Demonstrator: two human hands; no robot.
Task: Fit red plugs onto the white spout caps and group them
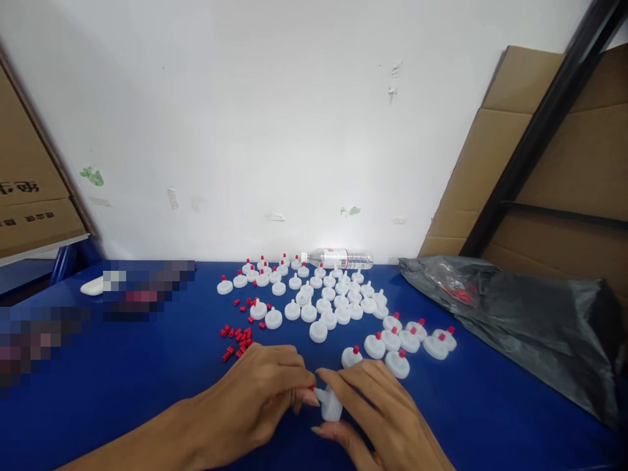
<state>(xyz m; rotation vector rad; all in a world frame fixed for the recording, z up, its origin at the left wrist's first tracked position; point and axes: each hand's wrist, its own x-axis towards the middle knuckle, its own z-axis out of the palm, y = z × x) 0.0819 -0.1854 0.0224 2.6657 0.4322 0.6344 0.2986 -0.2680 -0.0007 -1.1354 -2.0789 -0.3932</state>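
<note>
My right hand [380, 409] grips a white plastic cap [331, 403] with a spout, held on its side just above the blue table [147, 386]. My left hand [267, 389] is pinched at the spout's tip, with a bit of red showing between its fingers. Just left of my left hand lies a loose heap of small red plugs [237, 339]. Behind my hands, several white caps [324, 297] are spread over the table, some with a red plug on top and some without. A row of plugged caps [409, 340] sits to the right.
A clear plastic bottle [338, 258] lies on its side at the wall. A dark plastic bag [530, 320] covers the table's right side. Cardboard boxes [564, 163] lean at the right and another stands at the far left [29, 190]. A small white object [92, 286] lies far left.
</note>
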